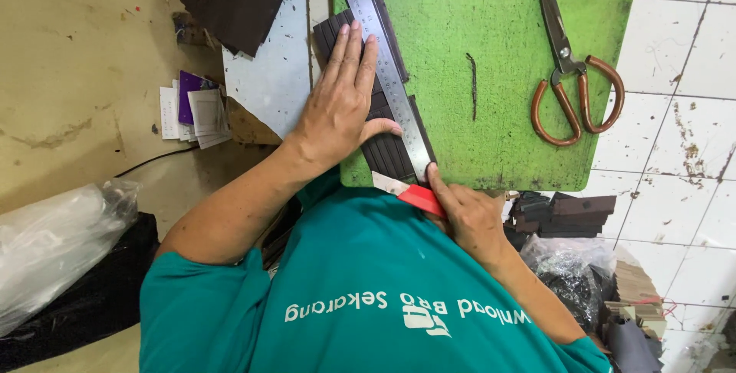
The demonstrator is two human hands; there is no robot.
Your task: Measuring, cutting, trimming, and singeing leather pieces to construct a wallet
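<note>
The left hand (345, 105) lies flat and spread, fingers straight, pressing the steel ruler (387, 74) and the dark strips (387, 154) under it down onto the green mat (498, 135). The ruler runs at a slant from the mat's far left corner to its near edge, with the strips along the mat's left side, partly under the palm. The right hand (468, 216) is closed round a red-handled knife (418, 198) just at the near edge. Its pale blade points to the foot of the ruler and looks to rest on or just over the mat's lip; whether the tip touches the strips cannot be told. This reads as the setting-up of a cut along the ruler's edge. Such a cut would call for steady downward pressure from the left hand so the ruler does not slip, fingertips kept clear of the cutting edge, and the blade held tight against the steel. A thin dark sliver (472, 85) lies in the middle of the mat, and copper-handled scissors (571, 74) lie shut along its right side. Off the near right corner sits a stack of dark pieces (563, 216); beyond the left edge are some paper cards (192, 108).
</note>
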